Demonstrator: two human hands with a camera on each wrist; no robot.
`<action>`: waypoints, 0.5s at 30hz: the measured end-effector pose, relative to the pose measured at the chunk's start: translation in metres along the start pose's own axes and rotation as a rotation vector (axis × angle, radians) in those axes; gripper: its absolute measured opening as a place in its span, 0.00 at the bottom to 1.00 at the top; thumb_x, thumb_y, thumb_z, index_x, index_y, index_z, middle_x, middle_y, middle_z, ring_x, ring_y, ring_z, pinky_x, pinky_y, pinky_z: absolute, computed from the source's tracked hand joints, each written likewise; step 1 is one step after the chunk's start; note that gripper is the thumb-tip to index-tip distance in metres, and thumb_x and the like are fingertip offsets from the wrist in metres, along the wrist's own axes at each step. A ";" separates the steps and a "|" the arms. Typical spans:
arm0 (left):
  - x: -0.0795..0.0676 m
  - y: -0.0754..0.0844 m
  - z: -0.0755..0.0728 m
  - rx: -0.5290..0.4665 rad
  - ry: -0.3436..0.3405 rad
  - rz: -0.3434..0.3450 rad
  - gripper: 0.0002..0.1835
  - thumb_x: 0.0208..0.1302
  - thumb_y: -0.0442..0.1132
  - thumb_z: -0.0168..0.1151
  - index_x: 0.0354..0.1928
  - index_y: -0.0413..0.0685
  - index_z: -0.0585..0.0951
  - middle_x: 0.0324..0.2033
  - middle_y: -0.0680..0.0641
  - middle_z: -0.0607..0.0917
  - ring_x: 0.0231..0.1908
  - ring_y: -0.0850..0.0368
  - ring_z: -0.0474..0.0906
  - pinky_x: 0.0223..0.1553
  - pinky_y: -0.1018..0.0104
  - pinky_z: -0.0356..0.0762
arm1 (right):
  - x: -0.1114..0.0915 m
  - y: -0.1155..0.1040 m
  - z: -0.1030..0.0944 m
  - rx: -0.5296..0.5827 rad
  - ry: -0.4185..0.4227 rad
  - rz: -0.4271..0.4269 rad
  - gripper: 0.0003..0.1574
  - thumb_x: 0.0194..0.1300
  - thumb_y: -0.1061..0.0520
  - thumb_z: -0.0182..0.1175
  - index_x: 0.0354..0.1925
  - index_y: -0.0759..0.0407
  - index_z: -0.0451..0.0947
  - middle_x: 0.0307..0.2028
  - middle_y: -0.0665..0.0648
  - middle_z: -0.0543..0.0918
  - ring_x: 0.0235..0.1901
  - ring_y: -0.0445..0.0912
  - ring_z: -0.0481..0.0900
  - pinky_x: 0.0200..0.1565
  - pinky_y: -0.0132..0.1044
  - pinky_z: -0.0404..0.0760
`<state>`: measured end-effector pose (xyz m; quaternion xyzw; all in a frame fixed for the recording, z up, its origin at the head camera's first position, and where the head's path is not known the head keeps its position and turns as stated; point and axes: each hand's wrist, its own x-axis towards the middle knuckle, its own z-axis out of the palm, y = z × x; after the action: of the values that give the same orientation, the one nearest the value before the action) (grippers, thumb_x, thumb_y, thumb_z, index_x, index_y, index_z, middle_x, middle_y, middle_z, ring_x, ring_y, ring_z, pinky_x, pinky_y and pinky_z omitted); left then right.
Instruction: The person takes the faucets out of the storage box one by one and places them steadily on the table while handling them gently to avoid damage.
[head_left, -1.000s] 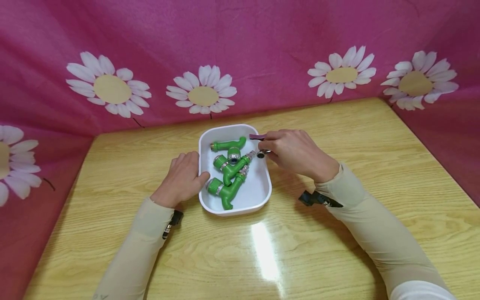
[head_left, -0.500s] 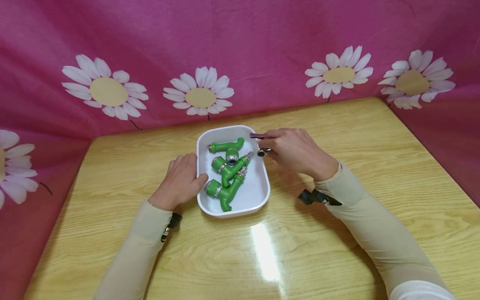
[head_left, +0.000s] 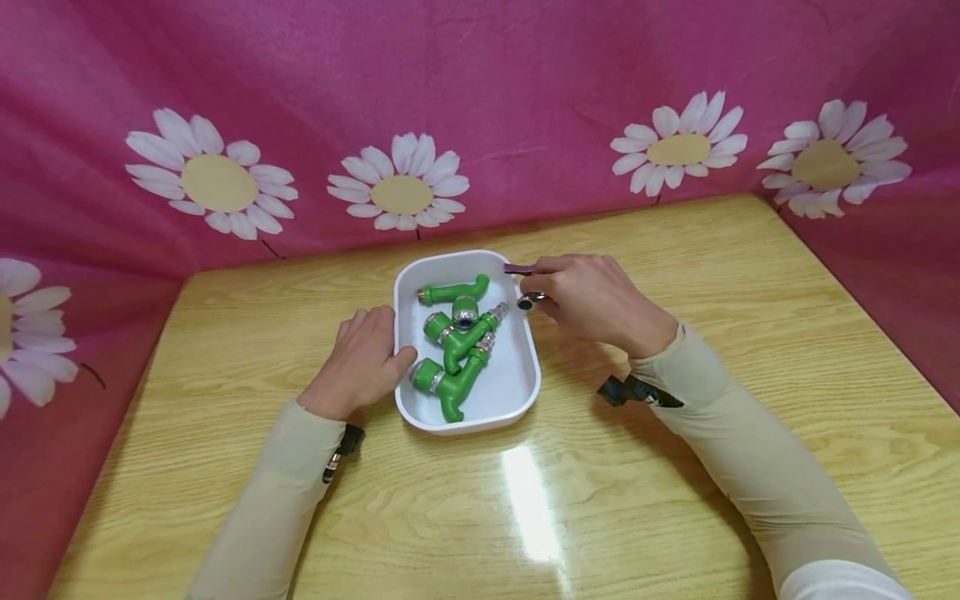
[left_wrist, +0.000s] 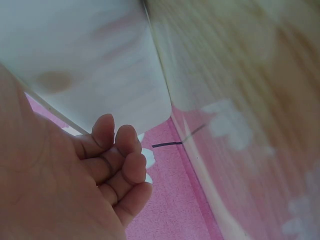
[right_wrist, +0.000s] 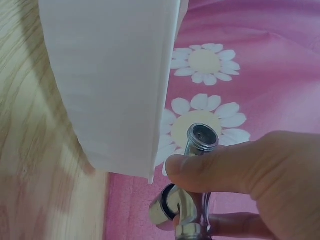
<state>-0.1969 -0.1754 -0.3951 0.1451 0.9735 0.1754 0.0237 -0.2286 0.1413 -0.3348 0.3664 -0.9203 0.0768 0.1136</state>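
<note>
In the head view a white tray (head_left: 517, 400) holds three green plastic taps: one at the back (head_left: 450, 292), one in the middle (head_left: 467, 342) and one near the front (head_left: 457, 390). My left hand (head_left: 358, 362) grips the tray's left wall, thumb over the rim and fingers outside. In the left wrist view its fingers (left_wrist: 122, 170) are bent beside the outer wall. Just off the tray's right rim, my right hand (head_left: 592, 300) holds a chrome tap (right_wrist: 192, 210) with a purple lever (head_left: 519, 269). The thumb presses on its body near the round threaded end; part of the tap is hidden.
The tray stands on a wood-grain table (head_left: 660, 517) with a bright reflection in front of it. A pink cloth (head_left: 540, 108) with white daisies encloses the back and sides. Small black cameras (head_left: 626, 393) are strapped at both wrists.
My right hand has shifted very slightly right with the chrome tap, keeping its hold. The left hand stays on the tray's rim, and the green taps lie as before.
</note>
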 end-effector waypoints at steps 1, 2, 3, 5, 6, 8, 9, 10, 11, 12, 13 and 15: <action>0.000 0.000 0.000 0.000 -0.001 -0.001 0.21 0.65 0.48 0.53 0.50 0.37 0.71 0.37 0.43 0.74 0.43 0.45 0.66 0.47 0.56 0.60 | 0.000 0.000 0.000 0.000 0.001 0.000 0.13 0.63 0.60 0.70 0.46 0.48 0.89 0.44 0.54 0.89 0.38 0.52 0.88 0.30 0.49 0.82; 0.000 0.000 0.000 -0.002 -0.001 -0.001 0.22 0.65 0.48 0.53 0.50 0.36 0.71 0.37 0.42 0.74 0.43 0.45 0.66 0.47 0.55 0.60 | 0.000 0.001 0.001 0.000 0.001 0.001 0.13 0.63 0.60 0.70 0.46 0.48 0.89 0.43 0.54 0.89 0.37 0.52 0.88 0.30 0.49 0.82; 0.000 0.000 0.000 -0.002 -0.001 -0.002 0.22 0.65 0.48 0.53 0.51 0.36 0.71 0.37 0.42 0.74 0.43 0.45 0.66 0.47 0.55 0.60 | 0.000 0.001 0.002 -0.001 0.003 0.001 0.13 0.63 0.60 0.70 0.46 0.48 0.89 0.43 0.54 0.88 0.37 0.52 0.88 0.30 0.49 0.81; 0.000 0.000 0.000 -0.001 -0.001 -0.003 0.22 0.66 0.48 0.53 0.51 0.36 0.71 0.37 0.42 0.74 0.43 0.45 0.66 0.47 0.55 0.60 | 0.000 0.002 0.002 -0.001 0.004 0.004 0.12 0.63 0.61 0.70 0.45 0.48 0.89 0.42 0.54 0.88 0.36 0.52 0.88 0.29 0.49 0.81; 0.000 0.000 0.000 -0.001 -0.001 -0.003 0.22 0.65 0.48 0.53 0.51 0.36 0.71 0.38 0.42 0.74 0.43 0.45 0.66 0.47 0.55 0.60 | 0.000 0.003 0.003 -0.001 0.005 0.006 0.12 0.63 0.61 0.70 0.44 0.49 0.89 0.42 0.54 0.88 0.35 0.52 0.87 0.29 0.49 0.81; 0.000 0.001 0.000 0.001 -0.002 -0.002 0.23 0.66 0.48 0.52 0.52 0.36 0.70 0.38 0.42 0.75 0.43 0.45 0.66 0.47 0.55 0.60 | 0.000 0.004 0.003 0.001 0.003 0.011 0.11 0.63 0.61 0.69 0.44 0.49 0.89 0.41 0.54 0.88 0.34 0.52 0.87 0.29 0.49 0.81; 0.000 0.001 0.000 0.001 -0.003 -0.002 0.23 0.66 0.49 0.52 0.52 0.36 0.70 0.38 0.42 0.74 0.43 0.45 0.66 0.48 0.55 0.60 | 0.000 0.004 0.004 0.003 0.002 0.013 0.11 0.63 0.61 0.69 0.44 0.49 0.89 0.41 0.54 0.88 0.34 0.52 0.87 0.29 0.49 0.81; 0.000 0.001 0.000 0.002 -0.003 -0.002 0.23 0.66 0.49 0.52 0.52 0.36 0.70 0.38 0.42 0.74 0.43 0.45 0.66 0.48 0.55 0.60 | 0.000 0.005 0.004 0.005 0.000 0.017 0.10 0.64 0.61 0.69 0.44 0.49 0.89 0.41 0.54 0.88 0.34 0.52 0.87 0.29 0.49 0.81; 0.000 0.000 0.000 0.001 -0.003 -0.002 0.23 0.66 0.49 0.52 0.52 0.36 0.70 0.38 0.42 0.74 0.43 0.45 0.66 0.48 0.55 0.60 | 0.000 0.005 0.004 0.008 -0.003 0.020 0.10 0.64 0.61 0.69 0.44 0.50 0.89 0.41 0.54 0.88 0.34 0.52 0.87 0.29 0.49 0.81; 0.000 0.000 0.000 0.001 -0.003 -0.002 0.23 0.66 0.48 0.52 0.52 0.36 0.70 0.38 0.42 0.74 0.43 0.45 0.66 0.48 0.55 0.60 | 0.000 0.006 0.004 0.009 -0.005 0.023 0.10 0.64 0.61 0.69 0.44 0.50 0.89 0.41 0.54 0.88 0.34 0.52 0.87 0.29 0.49 0.81; 0.000 0.000 0.000 0.000 -0.003 -0.002 0.23 0.66 0.48 0.52 0.52 0.36 0.70 0.38 0.42 0.74 0.43 0.45 0.66 0.48 0.55 0.60 | 0.000 0.006 0.004 0.011 -0.009 0.026 0.10 0.64 0.61 0.69 0.44 0.50 0.89 0.42 0.54 0.88 0.34 0.52 0.87 0.30 0.49 0.81; 0.000 0.001 0.000 -0.002 -0.003 -0.002 0.23 0.65 0.48 0.53 0.52 0.36 0.71 0.37 0.42 0.74 0.43 0.45 0.66 0.47 0.55 0.60 | 0.001 0.007 0.005 0.014 -0.016 0.032 0.11 0.63 0.61 0.70 0.44 0.50 0.89 0.42 0.54 0.88 0.35 0.52 0.87 0.30 0.49 0.82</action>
<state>-0.1964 -0.1748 -0.3951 0.1443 0.9734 0.1761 0.0252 -0.2343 0.1448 -0.3396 0.3532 -0.9263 0.0819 0.1024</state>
